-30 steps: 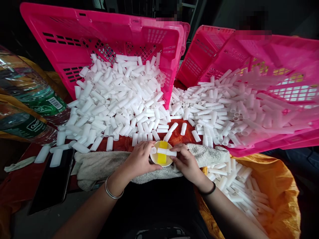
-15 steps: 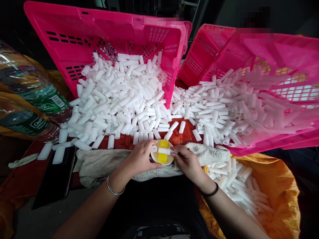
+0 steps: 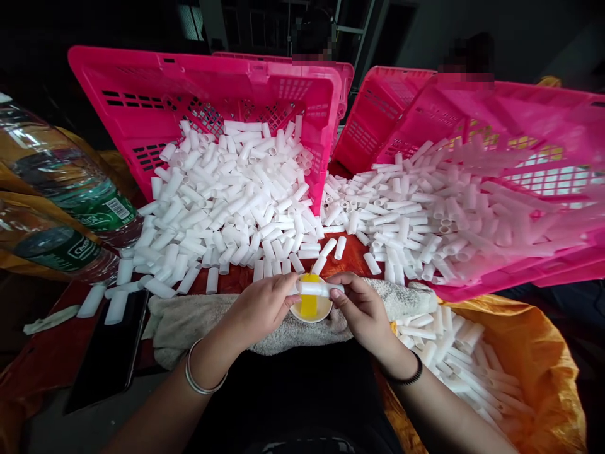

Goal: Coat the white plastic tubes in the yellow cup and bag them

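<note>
My left hand (image 3: 265, 306) and my right hand (image 3: 362, 306) pinch the two ends of a white plastic tube (image 3: 316, 289), which lies level just above a small white dish (image 3: 312, 309) with a yellow pad in it. The dish rests on a grey towel (image 3: 189, 318) across my lap. Both hands are closed on the tube. A heap of short white tubes (image 3: 231, 195) spills out of a tipped pink crate (image 3: 208, 94) straight ahead.
A second tipped pink crate (image 3: 543, 120) at the right holds longer white tubes (image 3: 425, 208). An orange bag (image 3: 529, 353) at lower right holds joined tubes. Two water bottles (image 3: 61, 195) lie at the left, and a dark phone (image 3: 111, 347) beside the towel.
The tube has risen a little off the yellow pad, and both hands now grip its ends. The view has tilted slightly upward.
</note>
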A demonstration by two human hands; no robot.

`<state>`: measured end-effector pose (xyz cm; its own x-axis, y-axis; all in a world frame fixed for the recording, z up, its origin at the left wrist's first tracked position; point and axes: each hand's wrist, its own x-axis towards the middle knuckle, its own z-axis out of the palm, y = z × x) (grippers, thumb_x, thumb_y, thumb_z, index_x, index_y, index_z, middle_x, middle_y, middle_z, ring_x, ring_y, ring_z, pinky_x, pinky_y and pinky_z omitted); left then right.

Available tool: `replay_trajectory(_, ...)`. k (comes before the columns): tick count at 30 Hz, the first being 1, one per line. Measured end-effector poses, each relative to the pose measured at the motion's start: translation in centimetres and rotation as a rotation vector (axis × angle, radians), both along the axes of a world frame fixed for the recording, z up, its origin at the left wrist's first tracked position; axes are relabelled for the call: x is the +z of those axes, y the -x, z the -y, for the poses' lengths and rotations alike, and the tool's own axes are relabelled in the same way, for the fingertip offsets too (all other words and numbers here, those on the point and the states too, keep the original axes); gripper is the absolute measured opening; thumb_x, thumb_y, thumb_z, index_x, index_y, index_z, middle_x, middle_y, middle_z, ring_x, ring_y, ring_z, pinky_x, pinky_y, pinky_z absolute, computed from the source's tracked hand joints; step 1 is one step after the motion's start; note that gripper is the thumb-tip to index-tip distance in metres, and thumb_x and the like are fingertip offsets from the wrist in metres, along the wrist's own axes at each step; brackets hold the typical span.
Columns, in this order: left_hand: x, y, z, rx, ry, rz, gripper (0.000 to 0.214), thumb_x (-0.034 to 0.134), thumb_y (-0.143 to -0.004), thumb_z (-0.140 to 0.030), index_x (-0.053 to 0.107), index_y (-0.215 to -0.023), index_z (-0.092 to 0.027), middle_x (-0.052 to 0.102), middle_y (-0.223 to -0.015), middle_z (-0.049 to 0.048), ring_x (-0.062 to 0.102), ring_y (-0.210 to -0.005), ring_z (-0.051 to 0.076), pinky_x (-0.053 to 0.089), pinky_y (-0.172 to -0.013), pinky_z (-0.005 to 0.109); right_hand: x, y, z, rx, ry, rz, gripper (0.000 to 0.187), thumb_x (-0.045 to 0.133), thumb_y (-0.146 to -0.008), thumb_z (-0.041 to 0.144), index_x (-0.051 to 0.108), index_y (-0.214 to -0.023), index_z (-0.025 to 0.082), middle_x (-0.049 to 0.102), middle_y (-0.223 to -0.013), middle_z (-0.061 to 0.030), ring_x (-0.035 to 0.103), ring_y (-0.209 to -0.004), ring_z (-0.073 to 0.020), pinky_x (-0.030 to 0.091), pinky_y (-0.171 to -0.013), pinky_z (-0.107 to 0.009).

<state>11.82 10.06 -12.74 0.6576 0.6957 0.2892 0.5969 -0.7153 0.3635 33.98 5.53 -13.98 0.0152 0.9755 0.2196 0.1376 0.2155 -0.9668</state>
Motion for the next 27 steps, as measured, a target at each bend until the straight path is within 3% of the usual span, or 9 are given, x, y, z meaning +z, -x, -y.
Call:
replay_trajectory(3, 0.8, 0.0, 0.3, -0.048, -0.166, -0.051, 0.028, 0.047, -0.100, -0.025, 0.050, -0.127, -0.018, 0.068, -0.097, 0.0079, 0.064, -0.084, 0.023, 0.057, -0.075, 0.039, 1.1, -0.1, 0.0, 0.019, 0.082, -0.014, 0.032, 0.065, -0.089, 0.053, 0.063, -0.099, 0.022, 0.065, -0.080, -0.0034, 0.059, -0.060, -0.0137, 0.052, -0.052, -0.027)
replay_trajectory(7, 1.5, 0.2, 0.9, -0.058, -0.292, -0.111, 0.026, 0.048, -0.099, -0.023, 0.055, -0.124, -0.016, 0.067, -0.089, 0.0063, 0.062, -0.076, 0.021, 0.057, -0.069, 0.037, 2.1, -0.7, -0.2, 0.084, 0.214, -0.035, 0.038, 0.067, -0.086, 0.056, 0.063, -0.095, 0.020, 0.064, -0.072, -0.0008, 0.058, -0.055, -0.0123, 0.052, -0.050, -0.026)
replay_trajectory(11, 1.6, 0.3, 1.5, -0.050, -0.329, -0.135, 0.027, 0.043, -0.100, -0.018, 0.056, -0.124, -0.018, 0.065, -0.084, 0.0042, 0.063, -0.072, 0.019, 0.056, -0.064, 0.033, 2.7, -0.5, -0.1, 0.127, 0.246, -0.005, 0.039, 0.066, -0.085, 0.058, 0.062, -0.091, 0.019, 0.064, -0.070, -0.0003, 0.059, -0.052, -0.0124, 0.051, -0.048, -0.026)
replay_trajectory(14, 1.1, 0.0, 2.0, -0.009, -0.261, -0.148, 0.024, 0.045, -0.100, -0.024, 0.056, -0.120, -0.016, 0.066, -0.087, 0.0061, 0.065, -0.075, 0.021, 0.056, -0.067, 0.034, 2.9, 0.1, 0.3, 0.124, 0.157, 0.119, 0.035, 0.060, -0.091, 0.054, 0.062, -0.089, 0.020, 0.063, -0.067, -0.0006, 0.057, -0.053, -0.0133, 0.049, -0.047, -0.026)
replay_trajectory(18, 0.5, -0.6, 3.3, -0.001, -0.071, -0.086, 0.025, 0.045, -0.100, -0.031, 0.055, -0.116, -0.014, 0.068, -0.092, 0.0103, 0.066, -0.077, 0.024, 0.055, -0.066, 0.037, 3.3, 0.4, 0.9, 0.150, 0.026, 0.325, 0.032, 0.052, -0.098, 0.045, 0.058, -0.079, 0.020, 0.059, -0.067, -0.0005, 0.054, -0.058, -0.0133, 0.046, -0.052, -0.025)
replay_trajectory(22, 1.2, -1.4, 5.0, -0.019, 0.166, 0.079, 0.022, 0.040, -0.099, -0.031, 0.057, -0.098, -0.017, 0.066, -0.084, 0.0080, 0.061, -0.073, 0.023, 0.048, -0.063, 0.035, 4.0, -0.2, 0.7, 0.169, -0.150, 0.495, 0.038, 0.043, -0.102, 0.037, 0.046, -0.067, 0.022, 0.048, -0.059, 0.0026, 0.044, -0.053, -0.0116, 0.039, -0.052, -0.026)
replay_trajectory(24, 1.9, -1.9, 5.5, -0.011, 0.422, 0.216, 0.024, 0.041, -0.099, -0.035, 0.055, -0.086, -0.019, 0.060, -0.076, 0.0040, 0.055, -0.068, 0.018, 0.043, -0.061, 0.031, 4.5, -0.5, 0.3, 0.204, -0.292, 0.552, 0.039, 0.041, -0.101, 0.033, 0.042, -0.064, 0.023, 0.047, -0.059, 0.0018, 0.045, -0.054, -0.0128, 0.038, -0.055, -0.028)
replay_trajectory(27, 2.6, -2.6, 5.9, -0.068, 1.012, 0.464, 0.035, 0.042, -0.097, -0.049, 0.054, -0.085, -0.018, 0.046, -0.063, -0.0027, 0.041, -0.055, 0.012, 0.033, -0.052, 0.026, 5.4, -0.5, -0.2, 0.334, -0.427, 0.563, 0.037, 0.039, -0.100, 0.032, 0.039, -0.064, 0.024, 0.050, -0.059, 0.0003, 0.050, -0.058, -0.0153, 0.039, -0.059, -0.029)
